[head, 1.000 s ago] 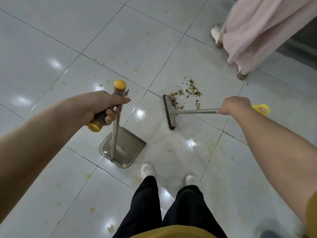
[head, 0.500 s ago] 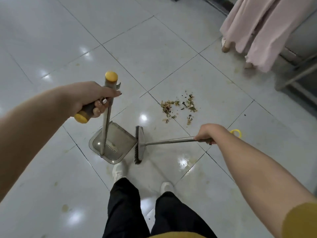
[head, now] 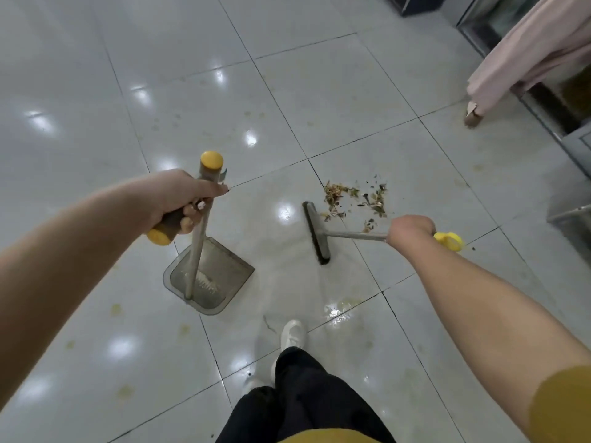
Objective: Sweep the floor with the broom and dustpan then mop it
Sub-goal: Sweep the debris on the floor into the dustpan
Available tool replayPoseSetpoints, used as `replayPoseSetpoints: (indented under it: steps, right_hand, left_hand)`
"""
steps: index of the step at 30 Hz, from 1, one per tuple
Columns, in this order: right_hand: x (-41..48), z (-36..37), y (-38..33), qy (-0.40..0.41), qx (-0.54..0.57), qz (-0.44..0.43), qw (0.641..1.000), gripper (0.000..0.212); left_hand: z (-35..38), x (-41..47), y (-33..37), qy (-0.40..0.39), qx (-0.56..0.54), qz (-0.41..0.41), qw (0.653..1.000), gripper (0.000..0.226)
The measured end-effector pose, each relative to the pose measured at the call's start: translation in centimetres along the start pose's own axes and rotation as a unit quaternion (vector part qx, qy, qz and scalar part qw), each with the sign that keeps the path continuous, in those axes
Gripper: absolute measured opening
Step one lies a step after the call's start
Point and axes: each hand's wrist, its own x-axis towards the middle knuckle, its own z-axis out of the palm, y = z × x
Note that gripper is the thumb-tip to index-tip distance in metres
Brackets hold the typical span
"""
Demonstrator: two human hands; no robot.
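Two black trouser legs [head: 307, 398] and a white shoe [head: 291, 333] are seen nearest, on the glossy pale tiled floor [head: 319, 91]. Further out, the left hand [head: 179, 199] is closed around the yellow-capped grip of the dustpan [head: 209, 278], whose tray is rested on the tiles with its metal pole upright. The right hand [head: 411, 229] is clenched on the handle of the broom [head: 316, 233], its head set down just beside a small pile of debris [head: 355, 199]. A pink garment [head: 527, 55] and a beige shoe [head: 472, 115] are visible far right.
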Motion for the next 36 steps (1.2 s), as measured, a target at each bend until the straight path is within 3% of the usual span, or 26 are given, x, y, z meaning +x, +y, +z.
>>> replayPoseSetpoints:
  steps: [6,8,14,17,20,24,36]
  right_hand:
    - [-4.3,1.4,1.4,-0.002,0.046,-0.038,0.998,0.026]
    - [-6.1,2.1,1.2,-0.015,0.057,-0.048,0.997,0.035]
    - [-12.2,7.5,-2.8,-0.131,0.136,-0.085,0.978,0.040]
    - [-14.6,10.0,-5.3,-0.149,0.114,-0.107,0.976,0.040]
    - [-15.9,12.2,-8.0,-0.100,0.044,-0.114,0.988,0.030]
    - [-16.9,13.5,-9.9,-0.023,-0.037,-0.087,0.995,0.037]
    - [-15.4,9.7,-10.5,0.076,-0.123,-0.011,0.989,0.022]
  left_hand:
    - [-0.1,-3.0,-6.2,-0.008,-0.034,-0.006,0.999,0.030]
    - [0.0,-4.0,-8.3,-0.009,-0.038,-0.005,0.999,0.031]
    - [0.7,-7.7,-13.8,-0.002,-0.068,-0.003,0.998,0.031]
    - [0.7,-9.1,-16.2,-0.005,-0.072,-0.006,0.997,0.031]
    - [0.9,-10.0,-18.8,-0.007,-0.056,-0.017,0.998,0.030]
    - [0.0,-10.9,-21.5,0.007,-0.069,-0.036,0.997,0.030]
    - [0.0,-12.5,-23.0,-0.016,-0.111,-0.038,0.993,0.036]
